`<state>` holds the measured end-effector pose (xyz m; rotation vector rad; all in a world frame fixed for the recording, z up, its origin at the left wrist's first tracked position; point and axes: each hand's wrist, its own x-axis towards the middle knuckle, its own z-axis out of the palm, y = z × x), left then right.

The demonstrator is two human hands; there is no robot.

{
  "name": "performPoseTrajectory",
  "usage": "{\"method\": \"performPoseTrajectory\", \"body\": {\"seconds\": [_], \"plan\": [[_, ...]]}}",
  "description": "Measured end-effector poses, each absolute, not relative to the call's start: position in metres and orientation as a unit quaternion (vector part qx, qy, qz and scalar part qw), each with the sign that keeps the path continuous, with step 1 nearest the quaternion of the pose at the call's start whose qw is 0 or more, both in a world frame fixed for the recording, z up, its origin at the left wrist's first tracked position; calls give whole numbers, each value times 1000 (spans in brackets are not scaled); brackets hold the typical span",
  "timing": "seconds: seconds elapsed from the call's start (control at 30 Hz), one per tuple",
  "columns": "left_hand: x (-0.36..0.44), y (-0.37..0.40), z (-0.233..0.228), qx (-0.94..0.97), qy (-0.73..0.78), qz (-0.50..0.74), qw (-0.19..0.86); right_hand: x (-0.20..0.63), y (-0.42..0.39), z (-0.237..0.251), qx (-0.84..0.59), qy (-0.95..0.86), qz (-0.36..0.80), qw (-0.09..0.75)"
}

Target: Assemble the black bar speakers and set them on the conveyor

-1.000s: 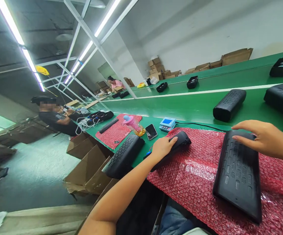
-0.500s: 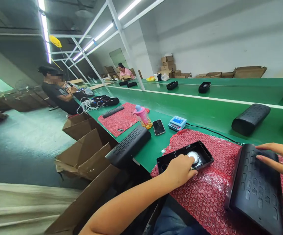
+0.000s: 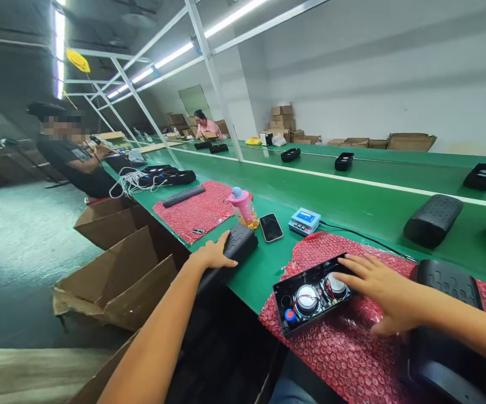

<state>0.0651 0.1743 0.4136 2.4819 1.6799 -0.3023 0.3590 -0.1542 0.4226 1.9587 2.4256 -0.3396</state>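
My left hand [image 3: 213, 252] lies across the black perforated speaker housing [image 3: 243, 242] at the table's edge, fingers over its top and thumb on the near side. My right hand [image 3: 381, 289] is open, its spread fingers over the right end of an open black speaker case [image 3: 287, 280]; whether they touch it is unclear. Inside that case sit two round silver-white speaker drivers [image 3: 308, 297], red and black wires and a small blue-and-red part [image 3: 290, 316]. Another black perforated housing [image 3: 448, 280] lies under my right forearm, partly hidden.
Red bubble wrap [image 3: 335, 359] lies under the open case. Behind it are a light-blue device [image 3: 305, 220] with a cable, a phone [image 3: 271, 228] and a pink bottle [image 3: 243, 209]. More black housings [image 3: 434, 220] rest on the green bench. Cardboard boxes [image 3: 120, 280] stand left; two people work farther off.
My left hand has left the driver in the open case and moved left onto the perforated housing. My right hand has moved left from the right-hand housing to the open case.
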Motion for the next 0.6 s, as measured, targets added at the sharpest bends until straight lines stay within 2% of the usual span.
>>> {"method": "performPoseTrajectory", "body": {"seconds": [0.13,0.4,0.5,0.6], "plan": [[55,179,406,829,541,-107,94,324,-103,404,569,808,-137,73],[46,169,403,834,539,-40,108,321,-64,405,518,850,-76,56],[35,161,416,835,542,-6,92,313,-39,415,447,892,-40,54],[14,145,446,836,524,105,126,300,-5,421,411,909,-32,50]]}}
